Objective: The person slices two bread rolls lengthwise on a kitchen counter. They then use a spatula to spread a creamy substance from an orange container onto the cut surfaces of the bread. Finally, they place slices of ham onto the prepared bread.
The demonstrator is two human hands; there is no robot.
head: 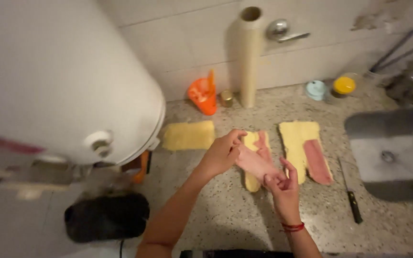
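Observation:
Both my hands hold one pink slice of meat (255,164) just above a yellow dough sheet (251,143) on the speckled counter (225,210). My left hand (222,154) pinches the slice's upper end; my right hand (284,187), with a red thread at the wrist, grips its lower end. Another pink slice (264,145) lies on that same sheet. To the right, a second dough sheet (298,141) carries a pink slice (318,162) along its right side. A third, bare dough sheet (188,135) lies to the left.
A knife (350,193) lies right of the dough, beside a steel sink (393,157). A tall roll of film (249,55), an orange container (203,94), a small tin (226,98) and two lidded pots (331,88) stand at the tiled wall. A big white tank (58,71) overhangs the left.

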